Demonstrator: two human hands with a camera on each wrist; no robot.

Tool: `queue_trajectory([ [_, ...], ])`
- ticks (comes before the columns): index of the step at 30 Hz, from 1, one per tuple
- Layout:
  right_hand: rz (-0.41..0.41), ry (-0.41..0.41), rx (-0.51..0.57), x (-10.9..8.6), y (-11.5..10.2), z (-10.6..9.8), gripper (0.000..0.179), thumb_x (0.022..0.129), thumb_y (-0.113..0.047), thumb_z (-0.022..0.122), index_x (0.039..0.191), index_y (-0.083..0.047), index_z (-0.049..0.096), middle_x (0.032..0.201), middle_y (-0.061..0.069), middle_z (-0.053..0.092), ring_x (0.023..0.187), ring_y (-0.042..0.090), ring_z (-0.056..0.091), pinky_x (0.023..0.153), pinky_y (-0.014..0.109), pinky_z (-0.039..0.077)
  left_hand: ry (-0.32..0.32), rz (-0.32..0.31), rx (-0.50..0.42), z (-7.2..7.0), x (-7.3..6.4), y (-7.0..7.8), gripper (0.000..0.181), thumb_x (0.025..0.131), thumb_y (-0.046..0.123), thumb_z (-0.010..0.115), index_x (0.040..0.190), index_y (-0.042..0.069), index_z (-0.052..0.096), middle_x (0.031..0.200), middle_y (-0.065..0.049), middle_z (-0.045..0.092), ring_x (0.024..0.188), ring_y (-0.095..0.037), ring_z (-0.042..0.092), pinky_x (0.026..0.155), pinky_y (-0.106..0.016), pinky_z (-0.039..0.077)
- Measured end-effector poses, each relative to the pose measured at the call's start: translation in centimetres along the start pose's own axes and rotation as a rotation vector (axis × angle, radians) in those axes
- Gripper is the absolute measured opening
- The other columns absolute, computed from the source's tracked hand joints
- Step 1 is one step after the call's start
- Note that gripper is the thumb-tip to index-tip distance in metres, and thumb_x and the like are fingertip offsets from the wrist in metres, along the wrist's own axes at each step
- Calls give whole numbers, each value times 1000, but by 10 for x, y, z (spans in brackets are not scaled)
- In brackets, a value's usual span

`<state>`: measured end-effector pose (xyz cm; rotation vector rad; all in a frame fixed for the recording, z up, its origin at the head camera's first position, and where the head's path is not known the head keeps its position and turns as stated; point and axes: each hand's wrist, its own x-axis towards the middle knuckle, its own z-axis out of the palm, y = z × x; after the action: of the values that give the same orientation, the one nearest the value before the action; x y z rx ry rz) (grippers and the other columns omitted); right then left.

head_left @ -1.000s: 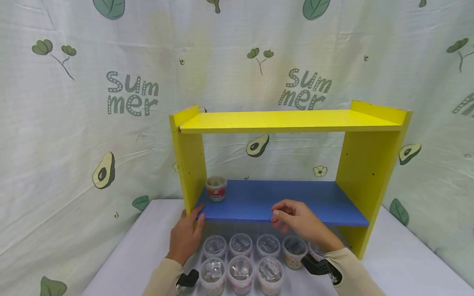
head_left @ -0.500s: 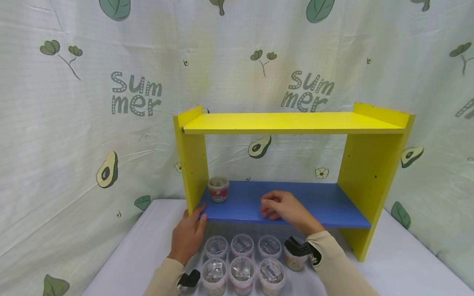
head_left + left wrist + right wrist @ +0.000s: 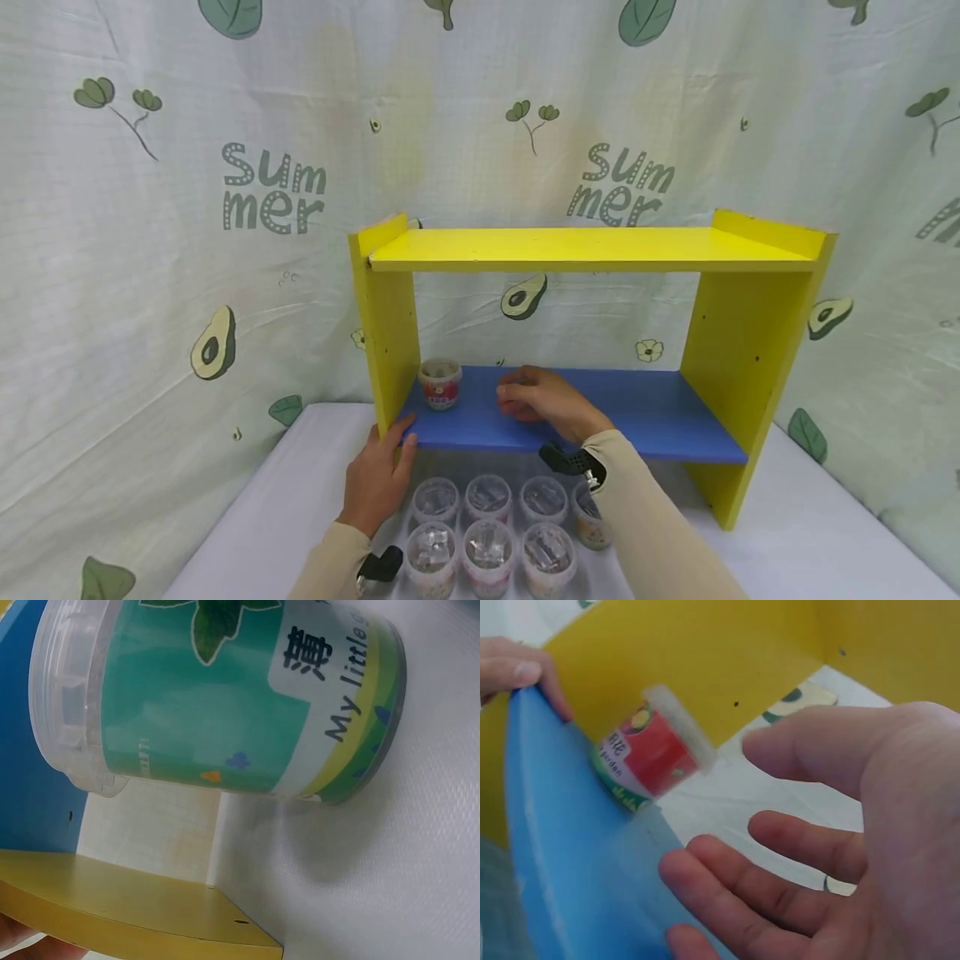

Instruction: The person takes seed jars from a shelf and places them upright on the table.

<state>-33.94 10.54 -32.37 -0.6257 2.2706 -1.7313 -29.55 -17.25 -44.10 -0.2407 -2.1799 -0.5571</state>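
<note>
A small clear plastic tub with a red label point(image 3: 440, 392) stands upright at the left end of the blue shelf board point(image 3: 630, 412). My left hand point(image 3: 377, 483) grips the front left corner of the shelf unit, where the board meets the yellow side panel point(image 3: 386, 358). Over the board, right of the red tub, is my right hand point(image 3: 547, 403), fingers loosely bent and holding nothing. The right wrist view shows its thumb and fingers point(image 3: 795, 750) spread apart, facing the red tub point(image 3: 656, 754) without touching it. In the left wrist view, a green-labelled tub point(image 3: 202, 697) fills the foreground.
Several lidded clear tubs point(image 3: 489, 554) stand in two rows on the white table point(image 3: 292, 500) below and in front of the unit. My right sleeve point(image 3: 652, 517) covers part of the back row. The yellow top shelf point(image 3: 585, 247) spans above the blue board.
My right hand has moved left and farther back over the blue board, closer to the red-labelled tub. My left hand keeps its hold on the unit's corner, and the red-labelled tub stays put.
</note>
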Motion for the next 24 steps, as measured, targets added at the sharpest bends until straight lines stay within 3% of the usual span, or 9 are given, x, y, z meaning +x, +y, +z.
queue_trajectory([
  [3,16,-29,-8,10,-5,4,61,82,-40,68,129,-7,48,118,14,59,101,24,60,90,42,43,7,4,1,0,1,-1,37,94,39,49,128,25,56,107,-16,56,79,-29,61,62,-47,50],
  [11,10,-15,-149,33,-7,26,66,78,-44,71,129,-9,48,115,7,59,96,20,63,87,43,44,-2,-5,-7,2,-2,-5,37,94,41,48,128,26,55,109,-15,56,81,-28,62,62,-47,49],
  [19,14,-15,-121,49,-9,38,74,75,-52,69,135,-16,42,125,5,52,107,20,56,94,44,39,3,20,0,4,-2,-4,37,94,39,49,127,26,56,108,-15,56,79,-28,62,58,-46,49],
  [24,6,24,-193,60,-11,49,85,71,-60,68,139,-19,39,133,4,46,117,22,48,96,45,36,2,17,0,3,0,-4,37,94,40,48,128,26,55,110,-15,56,82,-28,62,60,-47,50],
])
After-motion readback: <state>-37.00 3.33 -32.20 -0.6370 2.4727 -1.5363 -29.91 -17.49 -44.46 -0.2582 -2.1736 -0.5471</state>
